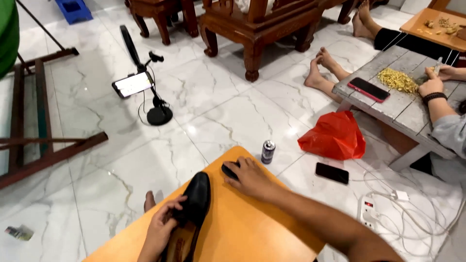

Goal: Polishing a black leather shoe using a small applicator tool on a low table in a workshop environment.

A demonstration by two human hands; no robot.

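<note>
The left hand (162, 228) was clamped on a black shoe (194, 206) that lay on an orange board (242, 233), toe toward the board's far corner, heel toward its near edge and the tan lining showing by the wrist. The fingers wrapped over the shoe's side near the opening. The right hand (250, 177) rested close to the far corner, curled over a small dark thing (229, 170) — whether a tin, a brush or a sponge could not be told, and whether it was gripped or only covered was not clear either.

To do this step well, the shoe probably wanted a firm hold at the heel end, so that the toe stayed flat and did not skid on the smooth board. The dark thing sat very near the edge at the corner — a careless pull could have knocked it off onto the marble floor (208, 106), so it seemed wise to draw it inward, toward the shoe.

Past the far corner a can (268, 151) stood on the floor, with a black phone (332, 172) and a red bag (335, 136) beyond it. Farther off, another person's hands (432, 85) worked at a pile of yellow shreds (398, 80) on a grey low table (388, 109). A phone on a stand (133, 83) stood well apart.
</note>
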